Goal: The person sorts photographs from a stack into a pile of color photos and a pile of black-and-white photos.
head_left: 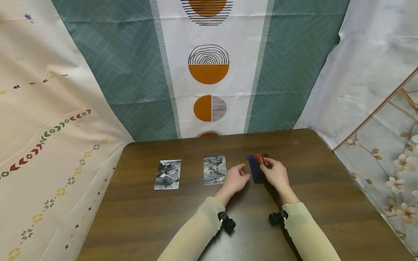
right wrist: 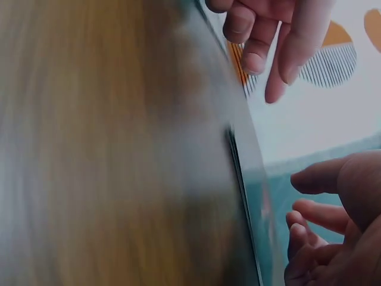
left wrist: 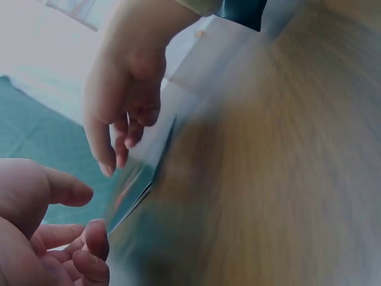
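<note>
A dark blue and red picture card [head_left: 256, 171] lies on the brown table at the right end of a row. My right hand [head_left: 275, 174] hovers over its right side, thumb and fingers apart in the right wrist view. To its left, my left hand [head_left: 236, 179] is loosely bent and holds nothing, close to the card's left edge. Thin layered edges of the card [left wrist: 140, 193] show in the left wrist view, low against the tabletop. Just behind my left hand lies a black-and-white photo card [head_left: 214, 169].
Another black-and-white photo card [head_left: 168, 175] lies farther left on the wooden table [head_left: 147, 224]. A green and white patterned cloth [head_left: 209, 83] hangs behind the table's far edge. Patterned fabric hangs along both sides. Small black cameras [head_left: 227, 222] sit on the wrists.
</note>
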Available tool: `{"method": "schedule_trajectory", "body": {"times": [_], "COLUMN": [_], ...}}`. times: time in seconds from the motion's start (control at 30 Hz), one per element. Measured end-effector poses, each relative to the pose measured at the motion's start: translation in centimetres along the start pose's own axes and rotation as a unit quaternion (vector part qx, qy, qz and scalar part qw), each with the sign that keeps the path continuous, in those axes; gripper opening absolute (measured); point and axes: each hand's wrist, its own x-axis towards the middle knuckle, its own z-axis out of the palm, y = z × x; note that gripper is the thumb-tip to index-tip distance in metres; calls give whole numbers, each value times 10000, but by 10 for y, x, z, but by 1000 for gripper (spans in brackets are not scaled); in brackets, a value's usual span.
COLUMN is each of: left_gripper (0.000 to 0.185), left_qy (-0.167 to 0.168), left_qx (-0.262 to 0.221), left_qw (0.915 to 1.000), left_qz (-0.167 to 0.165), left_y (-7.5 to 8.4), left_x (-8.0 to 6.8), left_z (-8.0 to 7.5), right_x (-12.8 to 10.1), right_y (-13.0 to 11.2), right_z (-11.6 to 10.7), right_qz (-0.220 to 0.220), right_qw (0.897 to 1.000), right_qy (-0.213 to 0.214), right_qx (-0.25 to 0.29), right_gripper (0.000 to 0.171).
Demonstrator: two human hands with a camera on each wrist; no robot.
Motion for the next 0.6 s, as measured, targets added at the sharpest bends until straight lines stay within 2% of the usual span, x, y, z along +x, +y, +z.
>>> {"method": "schedule_trajectory", "body": {"times": [0.2, 0.33, 0.47, 0.6], "left_gripper": [42, 41, 42, 43], "left_qy": [149, 509, 888, 1128], "left_qx": [-93, -8, 105, 77], "left_qw": [9996, 9985, 9960, 9934], "left_qz": [215, 220, 52, -176], "left_y": [-16, -31, -50, -65], "left_x": [-10, -14, -20, -25], "left_z": [-32, -56, -78, -94], "right_x": [-1, -3, -6, -9], "right_y": [-24, -45, -63, -74], "right_z": [26, 45, 65, 80], "right_qz": [-182, -326, -458, -495], "right_qw": [9992, 9981, 9964, 9953], "right_qy": [-247, -355, -455, -567], "right_qx": [248, 387, 543, 617], "right_gripper": [42, 39, 37, 37]}}
